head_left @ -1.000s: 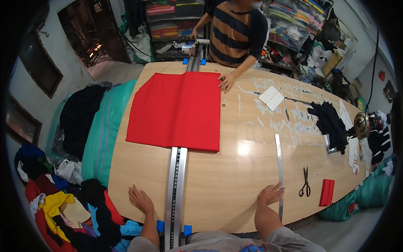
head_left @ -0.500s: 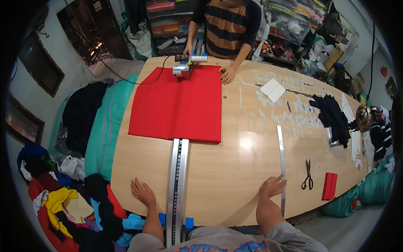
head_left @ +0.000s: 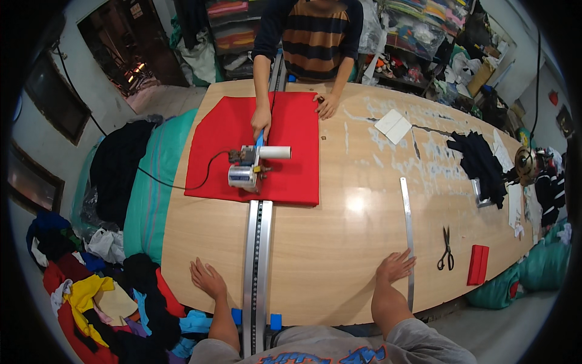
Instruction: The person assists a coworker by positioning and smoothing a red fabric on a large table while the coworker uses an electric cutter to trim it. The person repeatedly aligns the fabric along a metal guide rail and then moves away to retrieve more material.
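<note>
My left hand point(head_left: 208, 278) lies flat on the wooden table point(head_left: 327, 255), fingers spread, left of a metal guide rail point(head_left: 257, 255). My right hand point(head_left: 396, 267) rests open on the table, its fingertips at a steel ruler point(head_left: 407, 212). Across from me, a layered stack of red fabric point(head_left: 291, 121) covers the rail's middle stretch. A co-worker's hand point(head_left: 261, 118) grips the blue handle of a corded electric cloth cutter point(head_left: 245, 170), which is over the near part of the red fabric. The co-worker's other hand point(head_left: 328, 105) presses at the fabric's far right corner.
Black-handled scissors point(head_left: 446, 250) and a folded red piece point(head_left: 478, 265) lie right of the ruler. A white card point(head_left: 393, 126) and dark cloth point(head_left: 476, 161) are farther off. Green wrapped bales point(head_left: 167, 176) and heaped scraps point(head_left: 91, 297) flank the left side. The cutter's cord trails leftward.
The co-worker's cutter has come toward me from the far edge of the red fabric to its near part, the arm stretched out after it. My hands stay in place.
</note>
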Demonstrator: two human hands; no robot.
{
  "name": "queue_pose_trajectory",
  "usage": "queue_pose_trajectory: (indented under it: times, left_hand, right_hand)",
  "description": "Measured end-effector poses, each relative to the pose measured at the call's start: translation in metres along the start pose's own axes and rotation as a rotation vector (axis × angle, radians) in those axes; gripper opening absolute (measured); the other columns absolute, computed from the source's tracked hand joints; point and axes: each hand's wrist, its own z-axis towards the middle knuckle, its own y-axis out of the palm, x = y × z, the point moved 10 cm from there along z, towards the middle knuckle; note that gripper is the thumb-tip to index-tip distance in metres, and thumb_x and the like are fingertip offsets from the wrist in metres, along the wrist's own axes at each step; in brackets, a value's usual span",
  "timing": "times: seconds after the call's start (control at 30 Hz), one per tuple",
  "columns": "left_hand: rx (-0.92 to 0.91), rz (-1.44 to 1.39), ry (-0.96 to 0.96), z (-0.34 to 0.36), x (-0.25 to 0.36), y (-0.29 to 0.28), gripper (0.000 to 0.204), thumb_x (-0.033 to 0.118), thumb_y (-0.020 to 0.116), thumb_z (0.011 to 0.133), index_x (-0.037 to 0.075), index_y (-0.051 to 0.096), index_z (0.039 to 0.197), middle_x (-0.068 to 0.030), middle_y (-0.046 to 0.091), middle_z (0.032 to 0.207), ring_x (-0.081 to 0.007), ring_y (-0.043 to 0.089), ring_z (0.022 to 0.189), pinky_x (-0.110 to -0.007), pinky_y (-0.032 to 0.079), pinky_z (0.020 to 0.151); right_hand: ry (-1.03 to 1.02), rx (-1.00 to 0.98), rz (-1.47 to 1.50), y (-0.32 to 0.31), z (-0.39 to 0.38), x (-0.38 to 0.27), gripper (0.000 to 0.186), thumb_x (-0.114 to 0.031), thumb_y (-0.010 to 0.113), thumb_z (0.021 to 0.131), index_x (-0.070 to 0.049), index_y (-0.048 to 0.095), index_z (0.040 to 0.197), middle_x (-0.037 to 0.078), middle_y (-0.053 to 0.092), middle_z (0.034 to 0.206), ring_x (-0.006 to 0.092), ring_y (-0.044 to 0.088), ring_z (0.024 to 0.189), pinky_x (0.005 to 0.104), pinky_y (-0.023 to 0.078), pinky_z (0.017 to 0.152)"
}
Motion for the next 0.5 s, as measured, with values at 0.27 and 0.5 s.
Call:
queue_pose_trajectory:
  times: [0.27, 0.5]
  left_hand:
    - [-0.003, 0.002, -0.008, 0.0014, 0.0047, -0.0007, 0.045, 0.023, 0.055, 0.108, 0.011, 0.054, 0.151, -0.0186, 0.047, 0.159, -0.0365, 0.040, 0.149, -0.053, 0.027, 0.124]
    - [0.009, -0.001, 0.003, 0.0018, 0.0042, -0.0026, 0.045, 0.024, 0.055, 0.108, 0.010, 0.054, 0.151, -0.0187, 0.048, 0.159, -0.0364, 0.040, 0.149, -0.052, 0.027, 0.124]
  right_hand:
    - [-0.028, 0.046, 0.045, 0.0025, -0.0003, 0.0029, 0.055, -0.040, 0.037, 0.111, -0.024, 0.038, 0.164, 0.018, 0.032, 0.170, 0.0330, 0.028, 0.158, 0.0584, 0.022, 0.127]
    - [-0.022, 0.029, 0.035, 0.0076, -0.0010, 0.0039, 0.055, -0.040, 0.036, 0.112, -0.024, 0.037, 0.164, 0.018, 0.031, 0.170, 0.0329, 0.027, 0.159, 0.0592, 0.022, 0.127]
